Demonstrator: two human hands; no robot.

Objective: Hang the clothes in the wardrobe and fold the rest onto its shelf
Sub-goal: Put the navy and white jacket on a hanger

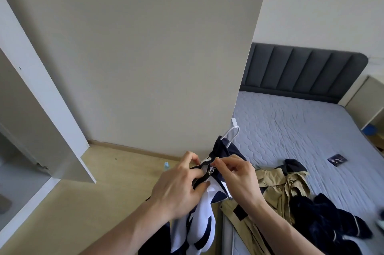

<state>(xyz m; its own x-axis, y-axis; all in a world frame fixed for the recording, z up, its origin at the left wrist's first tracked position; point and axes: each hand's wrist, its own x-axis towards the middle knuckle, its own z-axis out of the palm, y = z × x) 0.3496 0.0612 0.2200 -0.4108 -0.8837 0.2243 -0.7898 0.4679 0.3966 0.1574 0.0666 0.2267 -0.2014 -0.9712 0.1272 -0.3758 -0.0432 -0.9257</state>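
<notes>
**Q:** Jacket first — where is it, and who has hold of it?

**A:** Navy-and-white jacket (pixel 204 209), hanging on a white hanger (pixel 231 136) in front of the person, low in the middle of the view. The left hand (pixel 176 186) has its fingers curled round the dark collar edge. The right hand (pixel 236 177) pinches something small at the zip near the collar — thumb and forefinger closed together, other fingers loosely bent.

**Q:** Which step does that look like?

**A:** Likely fastening the jacket on its hanger before it goes into the wardrobe. The next move probably calls for freeing one hand to take the hook, then turning left.

**Q:** And the room, left to right?

**A:** Far left, an open wardrobe (pixel 27 109) with pale panels. Next, a wooden floor (pixel 93 202) and a small bottle (pixel 166 165). A broad wall panel (pixel 145 57) fills the centre. Right, a bed (pixel 301 130) with a grey quilted mattress and dark padded headboard (pixel 301 69); on it lie a tan garment (pixel 278 188) and a dark navy garment (pixel 324 215), neither yet hung nor folded.
</notes>
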